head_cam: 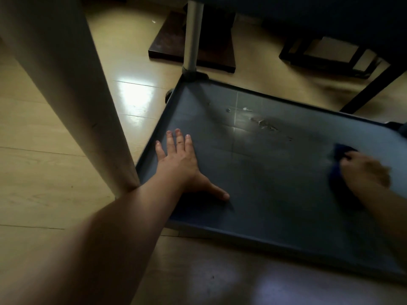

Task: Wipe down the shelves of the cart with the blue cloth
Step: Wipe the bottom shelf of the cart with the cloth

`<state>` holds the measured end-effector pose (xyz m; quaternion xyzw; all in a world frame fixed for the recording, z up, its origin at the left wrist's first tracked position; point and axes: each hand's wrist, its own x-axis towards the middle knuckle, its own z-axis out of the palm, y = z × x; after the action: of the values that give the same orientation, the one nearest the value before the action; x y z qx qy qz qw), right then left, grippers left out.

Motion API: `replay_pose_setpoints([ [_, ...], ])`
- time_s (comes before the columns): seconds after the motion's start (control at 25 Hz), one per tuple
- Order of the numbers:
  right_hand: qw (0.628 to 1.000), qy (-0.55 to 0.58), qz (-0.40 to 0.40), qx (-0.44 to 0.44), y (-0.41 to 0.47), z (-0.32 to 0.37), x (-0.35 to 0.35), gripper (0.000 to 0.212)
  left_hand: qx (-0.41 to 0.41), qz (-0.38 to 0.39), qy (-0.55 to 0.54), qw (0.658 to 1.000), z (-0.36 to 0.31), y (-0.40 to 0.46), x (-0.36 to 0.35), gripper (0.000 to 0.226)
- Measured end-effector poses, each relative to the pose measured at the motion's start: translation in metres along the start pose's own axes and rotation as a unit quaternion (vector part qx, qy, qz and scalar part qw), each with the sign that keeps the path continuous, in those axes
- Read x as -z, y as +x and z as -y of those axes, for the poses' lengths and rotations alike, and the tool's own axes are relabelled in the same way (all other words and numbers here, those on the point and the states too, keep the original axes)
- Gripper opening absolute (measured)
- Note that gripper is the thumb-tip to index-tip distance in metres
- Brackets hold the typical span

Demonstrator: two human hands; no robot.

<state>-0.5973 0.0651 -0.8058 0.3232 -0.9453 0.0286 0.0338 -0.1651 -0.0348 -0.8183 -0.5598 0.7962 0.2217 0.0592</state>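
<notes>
The cart's bottom shelf [253,216] is a dark grey-blue tray with a raised rim, low over the floor. My left hand [180,164] lies flat on its left part, fingers spread, thumb pointing right. My right hand [365,172] is at the right edge, blurred, pressing the crumpled blue cloth [337,170] onto the shelf. White specks and a scuffed patch [264,123] mark the shelf's far middle. The shelf above shows only as a dark underside [308,14] at the top.
A pale cart post [66,84] rises close at the left and a grey post [192,34] stands at the shelf's far corner. Beyond on the wooden floor are a dark square base [167,49] and black chair legs [330,56]. A caster [168,95] shows at the far left corner.
</notes>
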Motion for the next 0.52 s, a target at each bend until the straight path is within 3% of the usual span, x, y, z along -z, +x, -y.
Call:
replay_pose_setpoints([
  [0.08,1.000,0.009,0.022,-0.015,-0.004,-0.024,0.009,0.041,0.003,-0.011,0.004,1.000,0.003,0.000,0.000,0.196],
  [0.2,0.996,0.066,-0.020,0.054,-0.012,0.013,0.017,0.038,0.006,-0.009,0.013,1.000,0.002,0.004,0.000,0.196],
  [0.36,0.956,0.186,-0.038,0.225,-0.038,0.153,0.017,0.037,0.001,-0.012,0.015,1.000,0.005,0.007,-0.003,0.195],
  [0.52,0.901,0.185,-0.006,0.393,-0.075,0.280,0.020,0.037,-0.018,-0.031,0.025,0.999,0.006,0.011,-0.009,0.183],
])
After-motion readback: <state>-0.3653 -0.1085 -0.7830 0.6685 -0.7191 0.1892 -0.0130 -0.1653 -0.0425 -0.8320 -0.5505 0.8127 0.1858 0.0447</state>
